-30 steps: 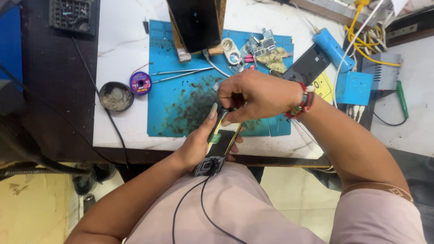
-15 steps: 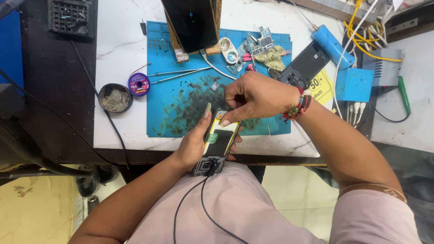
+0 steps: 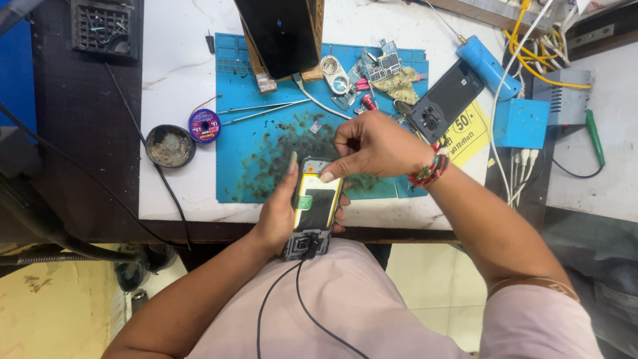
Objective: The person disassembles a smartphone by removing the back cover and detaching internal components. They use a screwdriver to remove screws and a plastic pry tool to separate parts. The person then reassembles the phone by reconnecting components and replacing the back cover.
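My left hand (image 3: 276, 216) grips an opened phone (image 3: 314, 207) with its back off, showing a black battery with yellow edges. A black cable (image 3: 292, 292) hangs from its lower end over my lap. My right hand (image 3: 372, 146) reaches from the right, fingers pinched together, thumb and fingertips touching the phone's top edge. What the fingers pinch is too small to tell. Red and green bands circle the right wrist. The phone is held just above the near edge of the blue work mat (image 3: 266, 153).
On the mat lie tweezers (image 3: 259, 110), small circuit boards (image 3: 379, 66), a black phone back cover (image 3: 445, 100) and a propped dark phone (image 3: 282, 33). A round tin (image 3: 169, 145) and a solder-wick spool (image 3: 204, 125) sit left. A blue box (image 3: 518, 123) and cables stand right.
The view has shifted slightly. My right hand has moved down onto the phone's top edge, and the left hand keeps its hold on the phone.
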